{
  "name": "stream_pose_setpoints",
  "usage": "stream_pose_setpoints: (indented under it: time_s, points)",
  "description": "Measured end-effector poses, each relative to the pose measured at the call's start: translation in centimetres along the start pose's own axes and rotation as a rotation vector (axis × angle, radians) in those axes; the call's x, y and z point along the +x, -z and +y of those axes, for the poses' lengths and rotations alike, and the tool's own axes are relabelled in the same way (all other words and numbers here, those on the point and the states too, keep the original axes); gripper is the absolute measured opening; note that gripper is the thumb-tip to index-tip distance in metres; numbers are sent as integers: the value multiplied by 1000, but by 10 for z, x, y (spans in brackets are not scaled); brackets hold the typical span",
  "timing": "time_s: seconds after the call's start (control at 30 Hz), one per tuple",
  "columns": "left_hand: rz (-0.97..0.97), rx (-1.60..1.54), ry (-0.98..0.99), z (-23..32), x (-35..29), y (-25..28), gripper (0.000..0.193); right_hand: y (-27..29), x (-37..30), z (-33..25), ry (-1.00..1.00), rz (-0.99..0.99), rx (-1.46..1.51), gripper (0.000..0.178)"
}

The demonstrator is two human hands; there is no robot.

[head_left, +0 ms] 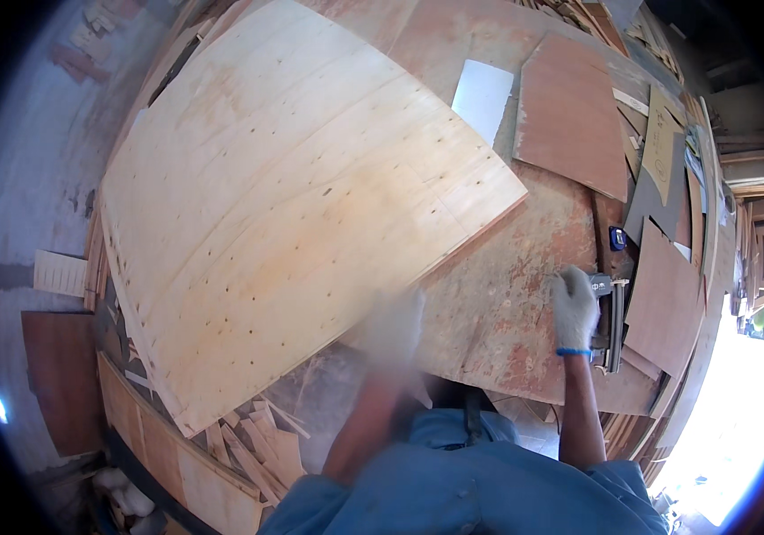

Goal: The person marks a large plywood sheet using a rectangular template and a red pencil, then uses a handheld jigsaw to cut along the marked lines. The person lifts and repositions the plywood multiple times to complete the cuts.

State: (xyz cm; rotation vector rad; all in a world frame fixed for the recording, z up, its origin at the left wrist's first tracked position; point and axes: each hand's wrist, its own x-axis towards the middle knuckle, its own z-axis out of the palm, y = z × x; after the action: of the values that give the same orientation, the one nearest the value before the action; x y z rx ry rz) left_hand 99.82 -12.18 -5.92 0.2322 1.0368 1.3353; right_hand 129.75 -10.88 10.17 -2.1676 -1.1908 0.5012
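Observation:
A large pale plywood sheet [311, 205] lies tilted across the left and middle of the worktable. My left hand [395, 325], in a white glove, is at the sheet's near edge. Motion smears its fingers, so I cannot tell whether it grips or only touches the wood. On the right, my right hand [575, 308] wears a white glove with a blue cuff, its fingers curled closed around the grey end of what looks like a nail gun [612, 325]. The long, slim metal part of that tool points toward me. Just beyond it sits a small blue-and-black tape measure [617, 238].
The worn reddish worktable [507, 285] carries a brown board [574, 116], a white sheet [483, 98] and several thin offcuts [665, 299] along its right side. Wood scraps [262, 450] are piled below the plywood's near corner. A brown panel [61, 379] stands at the left wall.

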Motion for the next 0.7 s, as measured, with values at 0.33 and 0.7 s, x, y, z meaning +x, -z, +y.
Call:
stream_pose_setpoints:
  time_s: [0.33,0.7]
  points:
    - [-43,-181,-57,-32,23,19,43,11,-43,104,-212,67,-623,61]
    - [132,-630,196,58,-26,-72,38,104,-26,46,-268,-64,389,23]
